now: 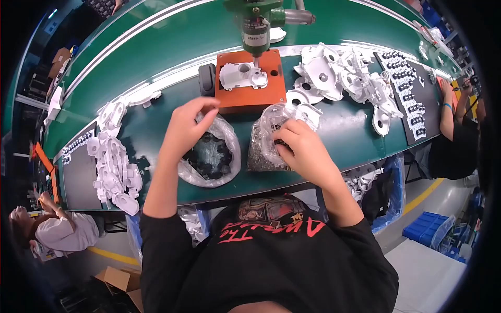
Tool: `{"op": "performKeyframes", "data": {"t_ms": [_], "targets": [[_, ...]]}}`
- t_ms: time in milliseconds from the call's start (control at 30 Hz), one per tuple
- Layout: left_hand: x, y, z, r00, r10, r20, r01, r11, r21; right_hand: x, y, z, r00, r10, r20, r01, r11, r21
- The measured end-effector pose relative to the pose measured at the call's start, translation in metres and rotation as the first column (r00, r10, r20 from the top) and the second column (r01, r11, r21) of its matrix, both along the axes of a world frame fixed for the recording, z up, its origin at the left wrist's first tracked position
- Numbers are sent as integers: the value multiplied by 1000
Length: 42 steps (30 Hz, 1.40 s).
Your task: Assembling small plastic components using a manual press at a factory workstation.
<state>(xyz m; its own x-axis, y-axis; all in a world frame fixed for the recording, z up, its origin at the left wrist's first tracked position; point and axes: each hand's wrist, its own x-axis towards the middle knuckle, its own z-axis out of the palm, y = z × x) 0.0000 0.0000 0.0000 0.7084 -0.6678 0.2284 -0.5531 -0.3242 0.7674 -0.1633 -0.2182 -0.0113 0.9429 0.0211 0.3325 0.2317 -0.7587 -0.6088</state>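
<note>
Left hand (185, 128) pinches closed above the soft clear bag of black rubber rings (211, 154); right hand (302, 148) curls into the crinkly, slippery bag of small screws (266, 146), likely heavy

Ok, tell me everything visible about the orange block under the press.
The orange block is a squarish, thick fixture, matte like plastic or painted metal. It sits flat on the green bench, a little beyond both hands. A white moulded part lies on its top, under the tip of the green press. A dark grey piece stands against its left side. Neither hand touches it.
</note>
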Motion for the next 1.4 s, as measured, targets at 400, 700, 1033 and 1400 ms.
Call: {"op": "performKeyframes", "data": {"t_ms": [400, 700, 1033, 1400], "targets": [[-32, 36, -57, 961, -39, 275, -103, 870, 482, 3, 0, -20, 985, -47, 167, 17, 984, 176], [-29, 24, -56, 968, 55, 246, -152, 906, 396, -7, -8, -19, 959, -177, 222, 73, 909, 410], [-2, -7, 9, 929, 72, -362, -61, 997, 42, -3, -8, -19, 974, -160, 159, 67, 877, 475], [97, -95, 13, 929, 18, -370, -11, 1000, 19, -8, -7, -5, 991, -122, 57, 76, 857, 510]]}}
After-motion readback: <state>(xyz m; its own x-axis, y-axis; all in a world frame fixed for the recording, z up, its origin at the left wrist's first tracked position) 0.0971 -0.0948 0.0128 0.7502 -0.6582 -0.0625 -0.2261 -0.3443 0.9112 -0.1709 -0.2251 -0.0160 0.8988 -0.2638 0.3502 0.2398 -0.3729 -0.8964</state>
